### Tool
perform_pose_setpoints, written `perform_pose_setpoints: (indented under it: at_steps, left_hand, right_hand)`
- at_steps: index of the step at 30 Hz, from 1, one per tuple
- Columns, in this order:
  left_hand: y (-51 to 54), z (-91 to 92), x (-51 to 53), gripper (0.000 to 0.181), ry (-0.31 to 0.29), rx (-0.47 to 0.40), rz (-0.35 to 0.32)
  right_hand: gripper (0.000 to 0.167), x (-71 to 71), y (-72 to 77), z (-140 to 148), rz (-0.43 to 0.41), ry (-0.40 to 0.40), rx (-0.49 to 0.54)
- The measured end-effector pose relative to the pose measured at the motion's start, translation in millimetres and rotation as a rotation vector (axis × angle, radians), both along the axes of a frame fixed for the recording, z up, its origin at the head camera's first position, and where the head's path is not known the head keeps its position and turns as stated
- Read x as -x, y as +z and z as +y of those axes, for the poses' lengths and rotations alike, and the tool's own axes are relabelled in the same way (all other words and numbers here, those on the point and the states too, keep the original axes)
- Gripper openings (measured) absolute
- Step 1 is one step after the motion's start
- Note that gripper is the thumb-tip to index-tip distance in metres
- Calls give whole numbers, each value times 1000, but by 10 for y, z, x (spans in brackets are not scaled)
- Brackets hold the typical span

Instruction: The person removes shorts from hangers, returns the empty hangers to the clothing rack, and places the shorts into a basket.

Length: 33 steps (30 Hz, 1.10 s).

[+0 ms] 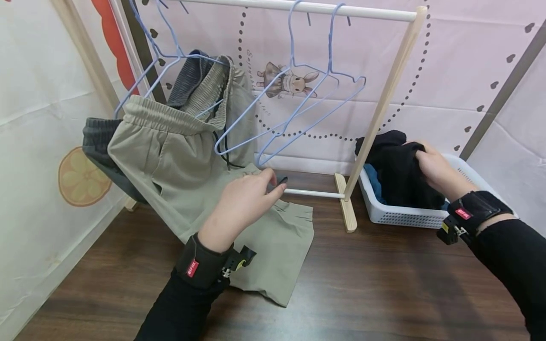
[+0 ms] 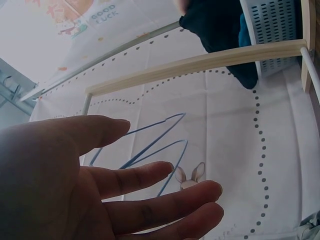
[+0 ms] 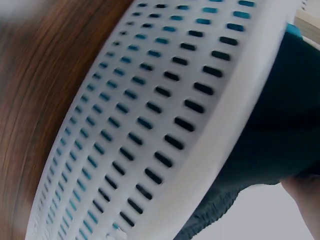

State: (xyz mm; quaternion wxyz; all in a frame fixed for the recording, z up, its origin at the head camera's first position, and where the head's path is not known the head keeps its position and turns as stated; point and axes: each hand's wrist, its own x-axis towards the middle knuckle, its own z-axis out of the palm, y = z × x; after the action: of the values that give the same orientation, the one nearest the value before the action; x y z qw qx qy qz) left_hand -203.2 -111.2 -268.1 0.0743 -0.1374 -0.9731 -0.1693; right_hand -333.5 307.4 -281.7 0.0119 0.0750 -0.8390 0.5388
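In the head view my right hand [image 1: 439, 171] grips a black garment [image 1: 401, 168] over a white perforated basket [image 1: 405, 218]. Part of that cloth hangs inside the basket, and its kind cannot be made out. My left hand [image 1: 245, 201] hovers in front of grey-green drawstring trousers [image 1: 175, 151], which hang on a blue hanger with one leg spread on the floor. Its fingers are parted and hold nothing, as the left wrist view shows. Dark grey trousers [image 1: 100, 139] hang behind the green pair. Two bare blue hangers [image 1: 294, 113] hang nearer the rack's right end.
A wooden rack has a white top rail [image 1: 362, 10], a slanted right post [image 1: 388, 94] and a foot [image 1: 347, 208] beside the basket. Blue cloth [image 1: 374, 182] lies in the basket under the black garment. Patterned fabric hangs behind; the floor [image 1: 362, 279] is dark wood.
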Motion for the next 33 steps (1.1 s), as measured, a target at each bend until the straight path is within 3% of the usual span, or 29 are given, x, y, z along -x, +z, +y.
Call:
perform_pose_setpoints:
  at_steps: [4,8,18,29,33]
  left_hand:
    - [-4,8,5,32,1,7,5]
    - [1,15,12,32,0,14,2]
    - [9,30,9,33,-8,24,-10]
    - [0,24,13,33,-8,32,-4]
    - [-8,23,17,32,-7,37,-13]
  right_hand:
    - [49,-48,9,-19,-29,106,-289]
    - [49,-77,4,-68,-40,188,-458]
    - [74,-78,-165,-149,-88,338,-555]
    - [81,-149,-284,-229,-235,403,-712]
    - [76,-178,-307,-261,-286,412,-784]
